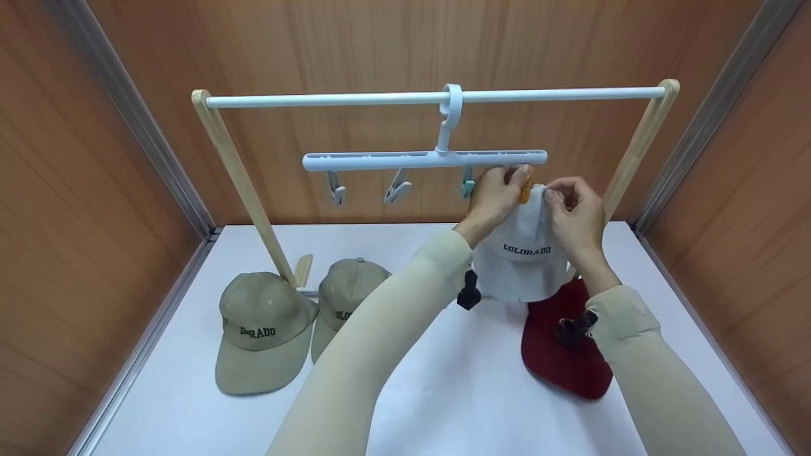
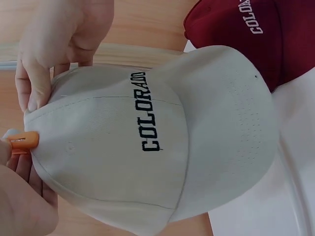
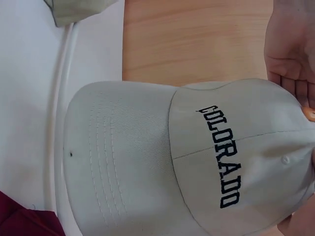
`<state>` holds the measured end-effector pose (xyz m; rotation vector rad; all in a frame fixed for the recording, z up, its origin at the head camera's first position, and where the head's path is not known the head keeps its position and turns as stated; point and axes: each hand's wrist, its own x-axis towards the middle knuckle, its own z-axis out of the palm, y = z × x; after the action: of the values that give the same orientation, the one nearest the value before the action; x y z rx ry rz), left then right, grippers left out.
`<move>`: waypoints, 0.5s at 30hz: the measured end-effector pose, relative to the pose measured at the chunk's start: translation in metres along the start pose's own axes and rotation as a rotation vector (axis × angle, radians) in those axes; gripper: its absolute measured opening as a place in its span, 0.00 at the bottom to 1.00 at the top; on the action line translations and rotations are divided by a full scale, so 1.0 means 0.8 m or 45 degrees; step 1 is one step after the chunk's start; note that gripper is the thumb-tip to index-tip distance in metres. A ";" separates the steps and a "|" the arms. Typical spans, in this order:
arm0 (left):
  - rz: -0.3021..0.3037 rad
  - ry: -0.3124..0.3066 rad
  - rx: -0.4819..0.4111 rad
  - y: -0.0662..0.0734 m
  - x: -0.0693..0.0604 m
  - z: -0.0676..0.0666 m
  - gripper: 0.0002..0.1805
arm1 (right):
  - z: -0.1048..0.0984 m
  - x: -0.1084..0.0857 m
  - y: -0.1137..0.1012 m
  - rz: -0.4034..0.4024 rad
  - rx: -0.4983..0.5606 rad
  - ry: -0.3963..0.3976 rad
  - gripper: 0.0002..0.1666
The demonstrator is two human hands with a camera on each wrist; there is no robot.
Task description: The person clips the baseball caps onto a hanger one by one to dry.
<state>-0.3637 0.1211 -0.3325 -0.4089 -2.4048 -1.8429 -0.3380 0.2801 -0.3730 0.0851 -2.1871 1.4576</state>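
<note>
A white fabric baseball cap (image 1: 519, 272) with black COLORADO lettering is held up below the right end of a white plastic bar hanger (image 1: 380, 162), brim downward. The person's left hand (image 1: 497, 197) pinches an orange plastic clip (image 1: 526, 188) at the top of its crown; whether the clip bears any weight, I cannot tell. The right hand (image 1: 578, 218) grips the crown's top between thumb and fingers. Along the hanger, left of the hands, dangle two grey clips (image 1: 398, 186) and one teal clip (image 1: 467, 183). Its hook loops over a white round rod (image 1: 317, 100) between pale wooden legs (image 1: 244, 183). Below, on the white desk (image 1: 456, 380), a dark red cap (image 1: 551, 342) lies toward the right edge, partly behind the right forearm. Toward the left edge sits a khaki cap (image 1: 260, 316); just beside it, a second khaki cap (image 1: 347, 285) is partly covered by the left sleeve (image 1: 380, 329). Wood-grain panels (image 1: 380, 50) rise beyond the desk's back edge.
</note>
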 end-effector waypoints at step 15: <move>0.116 -0.075 0.006 -0.009 -0.005 -0.001 0.24 | -0.009 0.005 0.006 -0.065 -0.087 -0.080 0.13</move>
<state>-0.3618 0.1181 -0.3402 -0.5698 -2.3843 -1.8118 -0.3401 0.2892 -0.3731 0.1642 -2.2657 1.3684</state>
